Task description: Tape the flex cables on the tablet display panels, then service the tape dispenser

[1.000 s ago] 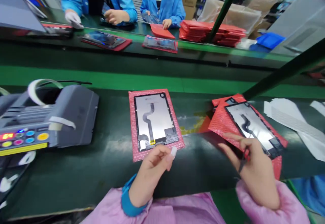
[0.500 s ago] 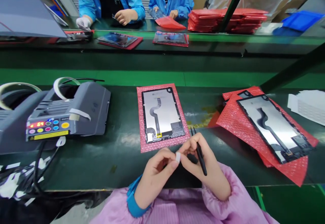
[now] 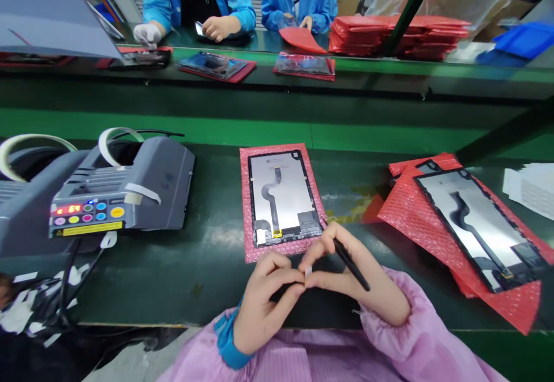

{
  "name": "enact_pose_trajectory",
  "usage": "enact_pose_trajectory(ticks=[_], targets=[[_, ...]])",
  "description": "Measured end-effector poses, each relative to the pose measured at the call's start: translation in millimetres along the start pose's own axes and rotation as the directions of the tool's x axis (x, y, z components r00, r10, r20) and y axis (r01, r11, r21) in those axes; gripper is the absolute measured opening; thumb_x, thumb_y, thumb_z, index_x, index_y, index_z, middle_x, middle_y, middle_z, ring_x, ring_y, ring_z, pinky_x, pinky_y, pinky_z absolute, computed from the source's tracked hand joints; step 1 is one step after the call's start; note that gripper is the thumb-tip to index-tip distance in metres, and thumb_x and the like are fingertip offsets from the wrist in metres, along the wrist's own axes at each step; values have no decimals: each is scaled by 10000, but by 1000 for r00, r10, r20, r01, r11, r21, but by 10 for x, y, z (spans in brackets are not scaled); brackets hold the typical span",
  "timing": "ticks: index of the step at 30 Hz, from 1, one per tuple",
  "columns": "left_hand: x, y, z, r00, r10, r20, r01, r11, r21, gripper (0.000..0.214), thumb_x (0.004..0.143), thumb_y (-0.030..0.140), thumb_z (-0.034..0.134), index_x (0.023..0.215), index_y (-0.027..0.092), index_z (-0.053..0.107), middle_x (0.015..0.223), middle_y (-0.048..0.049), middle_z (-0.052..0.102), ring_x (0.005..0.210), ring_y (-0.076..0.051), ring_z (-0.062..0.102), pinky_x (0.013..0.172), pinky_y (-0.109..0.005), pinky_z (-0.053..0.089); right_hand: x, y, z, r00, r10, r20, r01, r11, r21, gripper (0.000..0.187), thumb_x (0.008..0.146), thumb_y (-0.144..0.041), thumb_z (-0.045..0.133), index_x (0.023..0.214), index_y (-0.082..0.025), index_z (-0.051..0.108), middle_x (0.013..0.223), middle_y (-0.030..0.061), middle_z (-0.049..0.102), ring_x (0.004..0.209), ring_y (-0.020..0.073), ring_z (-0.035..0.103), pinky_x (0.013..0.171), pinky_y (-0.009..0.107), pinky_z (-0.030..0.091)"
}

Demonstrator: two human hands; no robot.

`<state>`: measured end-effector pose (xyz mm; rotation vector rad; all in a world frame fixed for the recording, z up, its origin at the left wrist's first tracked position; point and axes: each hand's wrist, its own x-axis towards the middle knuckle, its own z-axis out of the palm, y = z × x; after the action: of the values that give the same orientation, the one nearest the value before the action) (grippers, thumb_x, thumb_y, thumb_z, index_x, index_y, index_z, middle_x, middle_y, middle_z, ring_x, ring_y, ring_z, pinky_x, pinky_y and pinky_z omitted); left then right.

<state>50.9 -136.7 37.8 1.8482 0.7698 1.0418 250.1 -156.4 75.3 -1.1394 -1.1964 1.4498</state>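
Observation:
My left hand [image 3: 267,292] and my right hand [image 3: 351,272] meet at the near edge of the green bench and pinch a small white piece of tape [image 3: 308,270] between their fingertips. Black tweezers [image 3: 351,265] lie across my right hand, held under its fingers. Just beyond the hands a tablet screen panel [image 3: 281,197] lies back side up on a pink bubble-wrap sheet [image 3: 246,209], with a curved flex cable on it.
A grey tape dispenser [image 3: 116,191] with coloured buttons stands at the left. At the right a second panel [image 3: 480,226] lies on red bubble wrap. White sheets [image 3: 530,188] sit at far right. Across the belt, two people in blue coats work beside stacked red bags [image 3: 398,36].
My right hand came in from the right-hand panel with the tweezers and joined my left hand. Both now pinch the tape piece that the left hand held alone.

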Motion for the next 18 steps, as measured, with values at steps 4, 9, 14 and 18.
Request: enact_pose_trajectory(ticks=[4, 9, 14, 18], targets=[[-61, -152, -21, 982, -184, -48, 182, 983, -39, 185, 1014, 216, 550, 1120, 260, 696, 897, -14, 601, 825, -135, 604, 762, -234, 498, 257, -36, 36, 997, -5, -83, 4, 1000, -17, 561, 781, -385, 862, 781, -258, 315, 784, -3, 770, 736, 176, 726, 721, 307, 543], [6, -231, -395, 964, -189, -189, 207, 975, 80, 336, 1023, 168, 495, 1341, 264, 538, 991, -18, 600, 893, -144, 604, 833, -257, 498, 820, 2, -26, 999, -23, -28, 22, 999, -23, 548, 789, -376, 848, 823, -260, 314, 857, -1, 768, 739, 154, 722, 722, 304, 558], [280, -205, -964, 998, -2, 70, -28, 908, 419, 296, 1008, 116, 484, 1243, 255, 599, 1149, -43, 639, 1084, -172, 589, 958, -295, 467, 1430, 339, -6, 995, -27, 100, 39, 991, -126, 579, 738, -458, 855, 810, -260, 316, 840, 7, 753, 792, 175, 740, 750, 332, 564], [535, -358, -1140, 973, 24, 230, -143, 844, 517, 259, 1014, 127, 453, 1173, 217, 636, 1149, -62, 675, 1089, -205, 607, 958, -350, 497, 1726, 524, 18, 995, -87, 39, 92, 979, -180, 561, 741, -472, 836, 828, -267, 322, 866, 9, 761, 825, 183, 744, 827, 373, 571]])
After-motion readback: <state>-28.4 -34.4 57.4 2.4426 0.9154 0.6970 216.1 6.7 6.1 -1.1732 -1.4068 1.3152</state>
